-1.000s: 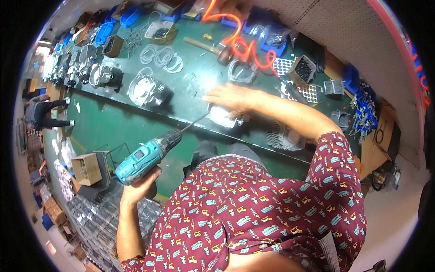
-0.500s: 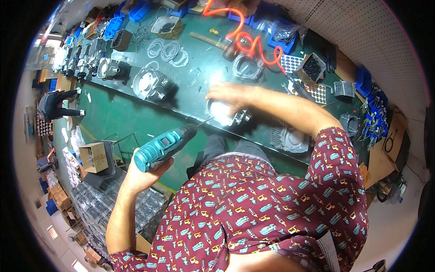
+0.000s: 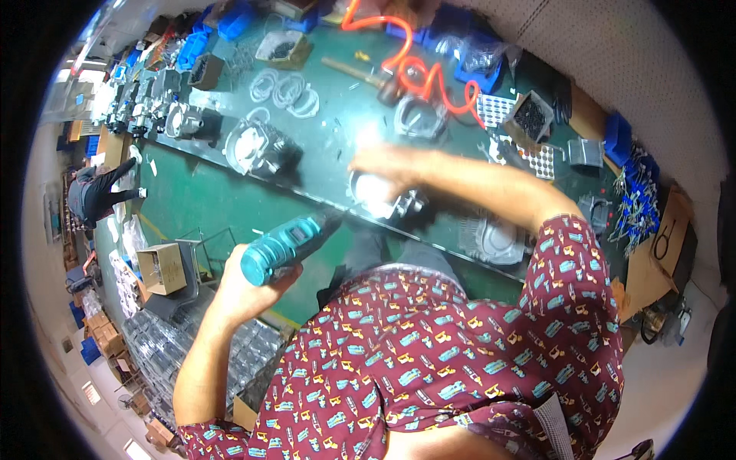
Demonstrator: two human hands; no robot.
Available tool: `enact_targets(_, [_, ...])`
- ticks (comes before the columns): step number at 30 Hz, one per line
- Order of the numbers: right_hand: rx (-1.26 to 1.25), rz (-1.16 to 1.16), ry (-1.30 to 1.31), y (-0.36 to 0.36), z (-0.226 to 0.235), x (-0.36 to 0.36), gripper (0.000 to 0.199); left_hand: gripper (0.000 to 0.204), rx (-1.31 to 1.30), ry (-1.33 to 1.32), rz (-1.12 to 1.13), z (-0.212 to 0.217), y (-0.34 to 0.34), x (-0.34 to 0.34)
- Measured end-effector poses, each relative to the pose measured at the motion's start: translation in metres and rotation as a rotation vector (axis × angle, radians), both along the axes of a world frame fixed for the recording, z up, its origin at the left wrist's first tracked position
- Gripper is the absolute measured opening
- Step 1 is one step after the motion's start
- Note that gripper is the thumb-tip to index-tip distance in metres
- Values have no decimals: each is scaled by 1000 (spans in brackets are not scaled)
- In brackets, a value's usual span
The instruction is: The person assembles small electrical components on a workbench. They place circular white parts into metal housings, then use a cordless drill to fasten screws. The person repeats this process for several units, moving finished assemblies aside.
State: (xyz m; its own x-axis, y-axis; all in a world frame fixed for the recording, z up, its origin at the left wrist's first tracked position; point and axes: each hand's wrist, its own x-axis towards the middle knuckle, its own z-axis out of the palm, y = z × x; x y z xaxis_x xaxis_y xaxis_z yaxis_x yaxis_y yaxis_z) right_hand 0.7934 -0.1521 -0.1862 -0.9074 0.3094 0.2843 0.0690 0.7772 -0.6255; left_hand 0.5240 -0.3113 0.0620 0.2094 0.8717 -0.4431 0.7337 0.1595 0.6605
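Observation:
My left hand [image 3: 239, 295] is wrapped round the grip of a teal cordless drill [image 3: 285, 247]. The drill points right and slightly upward, its nose at the near edge of the bench, close to a shiny cast metal housing [image 3: 371, 192]. Over the far side of that housing lies my right hand [image 3: 392, 165], fingers curled on it and holding it at the bench edge. Glare and motion blur hide whether the drill's bit touches the housing.
Other metal housings [image 3: 257, 147] stand along the green bench [image 3: 322, 123]. Farther back lie clear ring gaskets [image 3: 287, 88], a hammer [image 3: 387, 90] and a coiled orange air hose [image 3: 414, 65]. A box of dark screws [image 3: 529, 116] is at right. Another person [image 3: 100, 192] bends over at far left.
My left hand has moved the drill a little to the right, nearer the housing. My right hand stays on the housing. The view is more blurred now.

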Motion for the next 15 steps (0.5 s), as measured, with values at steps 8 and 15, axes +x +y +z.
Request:
enact_targets(8, [-161,-377,150,-13,59,19,96,32,-7,-214,284,-7,-34,-21])
enact_targets(15, [-1639,-422,410,-43,75,30,30,31,17,-301,287,-24,-35,-30])
